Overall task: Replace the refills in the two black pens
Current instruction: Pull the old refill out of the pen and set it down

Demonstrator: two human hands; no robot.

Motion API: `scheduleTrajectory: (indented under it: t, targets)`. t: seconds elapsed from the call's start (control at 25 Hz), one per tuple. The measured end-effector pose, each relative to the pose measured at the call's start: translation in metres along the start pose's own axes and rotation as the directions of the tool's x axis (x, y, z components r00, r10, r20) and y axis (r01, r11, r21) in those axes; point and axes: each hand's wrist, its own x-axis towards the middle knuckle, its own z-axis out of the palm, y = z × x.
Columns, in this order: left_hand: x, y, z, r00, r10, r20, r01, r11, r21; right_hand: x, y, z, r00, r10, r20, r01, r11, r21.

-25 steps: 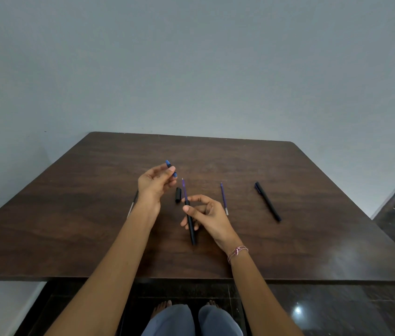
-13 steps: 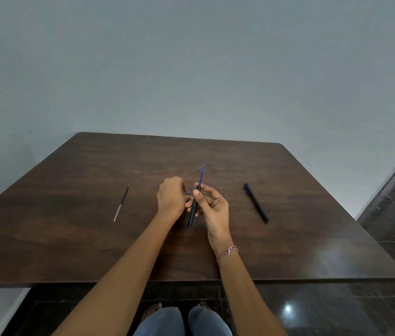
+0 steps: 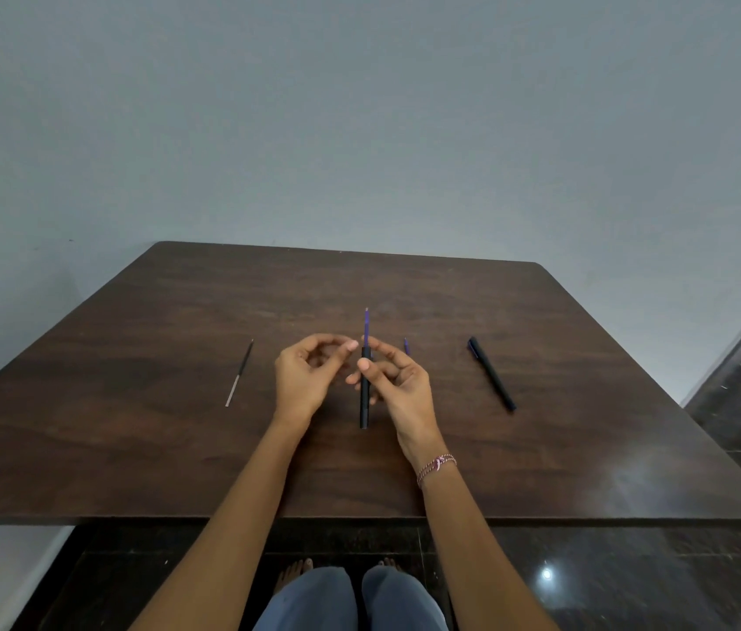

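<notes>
My right hand (image 3: 398, 389) grips a black pen barrel (image 3: 364, 398) upright above the table. A purple refill (image 3: 366, 325) sticks out of the barrel's top. My left hand (image 3: 305, 380) is curled just left of the barrel, thumb and forefinger close to its top; I cannot see whether they pinch anything. A second black pen (image 3: 491, 373), capped, lies to the right. The tip of another purple refill (image 3: 406, 344) shows behind my right hand. A thin dark refill with a pale end (image 3: 239, 374) lies to the left.
All of this sits on a dark wooden table (image 3: 132, 448) against a grey wall. My knees and bare feet show below the near edge, over a glossy dark floor.
My left hand has come in from the left to the barrel's top. The blue piece it held is out of sight. The barrel has swung upright.
</notes>
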Motion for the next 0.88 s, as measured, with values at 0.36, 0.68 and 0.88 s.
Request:
scheduleTrajectory:
  t: [0.36, 0.68, 0.88]
  targets:
    - [0.007, -0.003, -0.012, 0.970, -0.194, 0.146, 0.235, 0.901, -0.365, -0.001, 0.004, 0.004, 0.990, 0.076, 0.121, -0.064, 0.993, -0.101]
    - [0.008, -0.009, -0.012, 0.957, -0.157, 0.244, 0.234, 0.913, -0.333, 0.002, 0.010, 0.002, 0.992, 0.105, 0.063, -0.096, 0.988, -0.121]
    - [0.013, -0.012, -0.011, 0.947, -0.201, 0.252, 0.269, 0.923, -0.276, 0.003, 0.009, 0.002, 0.991, 0.120, 0.055, -0.109, 0.980, -0.165]
